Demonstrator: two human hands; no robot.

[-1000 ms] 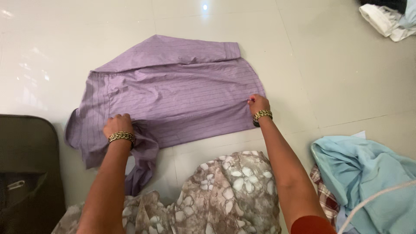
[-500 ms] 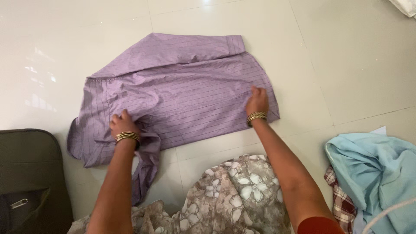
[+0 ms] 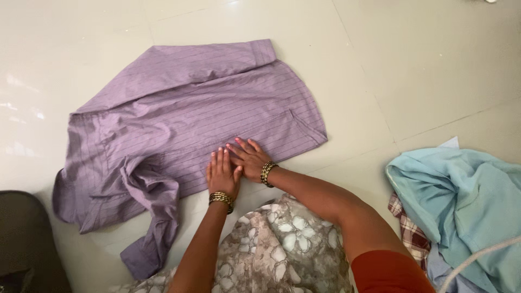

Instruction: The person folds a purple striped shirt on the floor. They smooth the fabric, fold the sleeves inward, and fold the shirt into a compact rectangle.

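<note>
A purple striped shirt lies spread on the pale tiled floor, one sleeve folded across its top and another bunched and trailing at the lower left. My left hand lies flat on the shirt's near edge, fingers together and pointing away from me. My right hand lies flat beside it, fingers angled left, touching the left hand. Both wrists carry gold bangles. Neither hand grips the cloth.
My lap is covered by brown floral fabric. A heap of light blue cloth over a red checked piece sits at the right. A dark bag sits at the lower left. A white cord crosses the bottom right corner.
Both hands left the shirt's left and right sides and came together at the middle of its near edge, pressing flat. The view shifted, and the bunched sleeve now lies free.
</note>
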